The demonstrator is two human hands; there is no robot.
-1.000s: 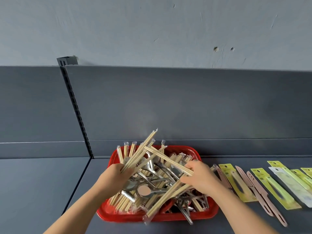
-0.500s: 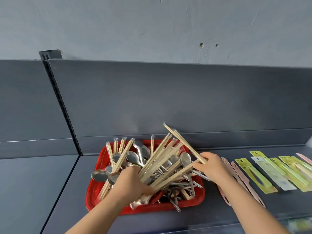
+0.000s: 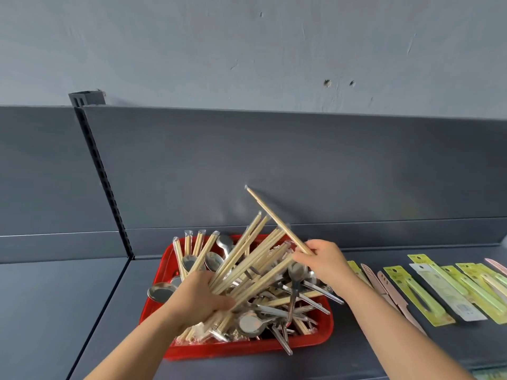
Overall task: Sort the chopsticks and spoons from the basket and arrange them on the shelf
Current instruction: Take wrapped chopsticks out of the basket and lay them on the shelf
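While the left grip point(image 3: 200, 294) is clenched around a fanned bundle of chopsticks point(image 3: 247, 259), the right grip point(image 3: 326, 261) pinches the lower end of a single wrapped pair point(image 3: 274, 218) between thumb and fingers. That pair slants up and to the left, and its tip shows against the dark back panel point(image 3: 274, 160), higher than the ends of the bundle. It crosses the bundle's upper ends; whether it touches them cannot be told.

The bundle spreads up and to the right above the red basket point(image 3: 247, 349), and its lower ends stick out beneath the left grip over the basket's front left corner. More chopsticks in clear sleeves point(image 3: 192, 242) lean against the basket's far left side.

Metal spoons point(image 3: 252, 323) lie tangled inside the basket. Several handles poke out over the right and front rims, and one spoon bowl point(image 3: 162, 292) hangs over the left rim.

The basket sits on the grey shelf point(image 3: 351, 357), just right of the slotted upright point(image 3: 101, 174). To its right, flat on the shelf, lie pink knife-shaped pieces point(image 3: 389, 294) and a row of yellow-green carded packs point(image 3: 419, 294), side by side, apart from the basket.
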